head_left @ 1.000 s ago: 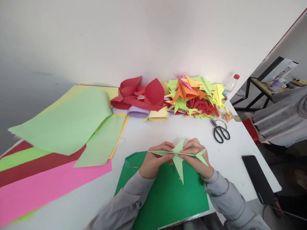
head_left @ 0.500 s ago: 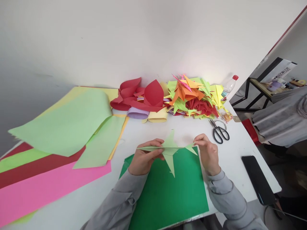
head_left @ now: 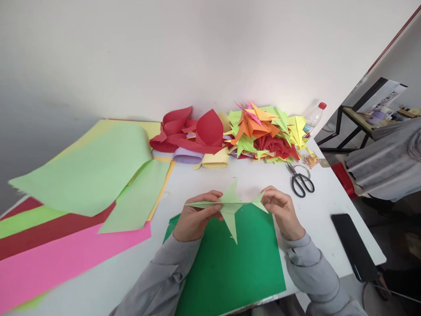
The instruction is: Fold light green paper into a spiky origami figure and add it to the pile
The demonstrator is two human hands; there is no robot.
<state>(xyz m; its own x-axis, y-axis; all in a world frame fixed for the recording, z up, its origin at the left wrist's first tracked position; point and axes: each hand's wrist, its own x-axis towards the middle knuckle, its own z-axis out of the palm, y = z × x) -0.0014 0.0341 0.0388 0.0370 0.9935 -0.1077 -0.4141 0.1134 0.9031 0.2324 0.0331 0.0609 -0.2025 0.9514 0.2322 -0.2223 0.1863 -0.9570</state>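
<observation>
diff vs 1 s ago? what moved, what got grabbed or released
The light green folded paper crane rose slightly and shifted left. The right hand slid from the crane's middle out to its right tip, which it now pinches. The left hand moved left along with it and keeps its pinch on the body. Nothing was let go. The dark green sheet, black scissors and black phone stayed put.

Two bare hands, left (head_left: 194, 219) and right (head_left: 283, 213), share one pale green folded paper bird (head_left: 230, 206). One dark green paper sheet (head_left: 230, 267), one black-handled scissors (head_left: 300, 181) at two o'clock, one black phone (head_left: 355, 245), one clear red-capped plastic bottle (head_left: 314, 117).
</observation>
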